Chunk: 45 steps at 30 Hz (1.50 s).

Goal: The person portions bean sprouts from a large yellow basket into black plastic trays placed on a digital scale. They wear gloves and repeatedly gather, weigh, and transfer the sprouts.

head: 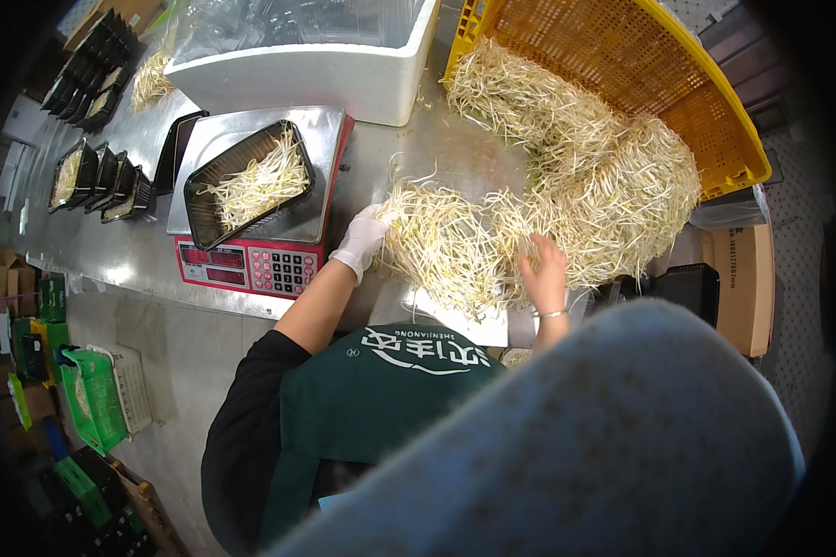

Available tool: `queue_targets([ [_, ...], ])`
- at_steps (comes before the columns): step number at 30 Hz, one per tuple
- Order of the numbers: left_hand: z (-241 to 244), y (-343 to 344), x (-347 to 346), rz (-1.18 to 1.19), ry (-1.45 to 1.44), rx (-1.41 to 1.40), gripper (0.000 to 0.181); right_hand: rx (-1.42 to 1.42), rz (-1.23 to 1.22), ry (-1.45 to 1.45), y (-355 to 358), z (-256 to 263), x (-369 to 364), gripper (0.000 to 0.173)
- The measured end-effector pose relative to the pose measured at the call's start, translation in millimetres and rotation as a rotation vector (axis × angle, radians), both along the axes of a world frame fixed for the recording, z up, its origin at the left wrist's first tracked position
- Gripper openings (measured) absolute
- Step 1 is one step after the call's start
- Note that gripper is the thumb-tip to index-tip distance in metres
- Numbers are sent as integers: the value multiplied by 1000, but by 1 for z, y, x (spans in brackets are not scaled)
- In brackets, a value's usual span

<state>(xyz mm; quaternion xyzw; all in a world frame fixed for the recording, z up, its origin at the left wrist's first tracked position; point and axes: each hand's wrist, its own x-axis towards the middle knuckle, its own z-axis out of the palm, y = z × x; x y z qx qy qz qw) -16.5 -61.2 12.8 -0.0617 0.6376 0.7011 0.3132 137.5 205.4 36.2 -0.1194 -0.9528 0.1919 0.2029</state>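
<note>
My left hand, in a white glove, is at the left edge of a loose heap of bean sprouts on the steel table. Its fingertips are hidden among the sprouts, so I cannot tell whether they grip any. My bare right hand rests against the heap's right part, fingers apart, a bracelet at the wrist. Left of my gloved hand is a red digital scale with a steel pan. On that pan lies a black plastic tray, set askew, with bean sprouts partly filling it.
A tipped yellow perforated crate stands behind a larger sprout pile. A white foam box holds clear plastic. Filled black trays stand at left, stacked ones beyond. A cardboard box is at right, green baskets on the floor.
</note>
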Motion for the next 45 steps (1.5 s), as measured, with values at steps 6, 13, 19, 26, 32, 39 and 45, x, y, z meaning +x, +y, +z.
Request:
queue_targets([
  [6,-6,23,12,-74,447,-125,63,-318,116,-106,-36,-4,27,18],
  [13,-25,33,10,-105,257,185,63,-12,76,-155,-46,-4,35,15],
  [19,1,-14,1,-47,-119,266,32,-139,23,-77,-55,5,28,31],
  [26,19,-28,15,36,-238,522,33,-156,193,-147,-66,-19,4,25],
  [32,-19,-36,8,-112,42,351,40,-445,6,-258,-14,-7,13,37],
  [39,-1,-29,5,-48,112,200,54,-105,238,-280,-57,-9,5,68],
  [45,44,24,18,-413,686,-916,70,-116,178,-286,-42,-28,3,65],
])
